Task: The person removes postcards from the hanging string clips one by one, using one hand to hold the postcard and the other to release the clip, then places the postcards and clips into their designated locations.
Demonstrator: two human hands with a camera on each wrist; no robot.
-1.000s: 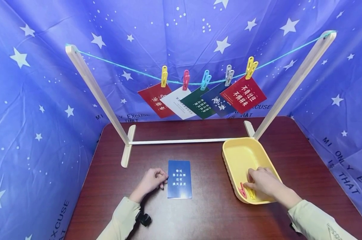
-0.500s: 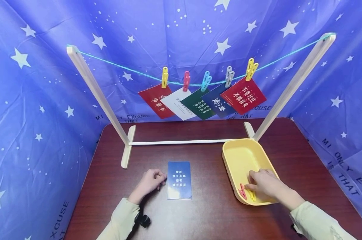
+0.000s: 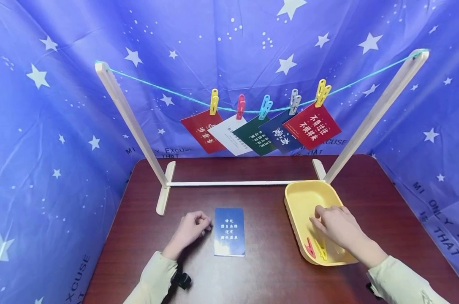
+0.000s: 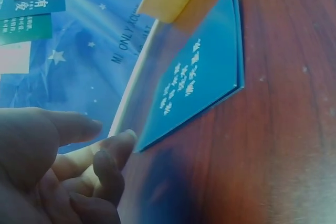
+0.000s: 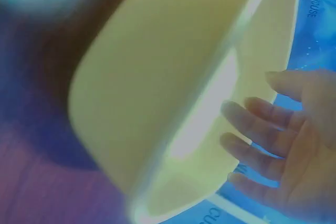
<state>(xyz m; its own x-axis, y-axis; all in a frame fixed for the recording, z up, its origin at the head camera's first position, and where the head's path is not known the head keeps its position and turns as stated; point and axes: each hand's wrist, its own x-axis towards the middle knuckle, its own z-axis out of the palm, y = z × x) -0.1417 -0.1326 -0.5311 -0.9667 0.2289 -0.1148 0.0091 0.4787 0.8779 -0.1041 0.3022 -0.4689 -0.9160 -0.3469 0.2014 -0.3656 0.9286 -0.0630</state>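
Observation:
A dark blue folded card with white characters lies on the table; the left wrist view shows its two layers slightly apart. Just left of it rests my left hand, fingers loosely curled and holding nothing. My right hand hovers over the yellow basket, its fingers relaxed and bare in the right wrist view. Near the basket's front end lie a red clothespin and yellow clothespins, to the left of and below the right hand.
Behind stands a wooden frame with a teal string. Several cards, among them a red card and a green card, hang from it by coloured clothespins. A white rod joins the frame's feet. Starry blue cloth surrounds the table.
My right hand has lifted a little and drawn back from the clothespins in the basket, leaving more of them in sight. The left hand and the blue card stay put; the head view has shifted slightly.

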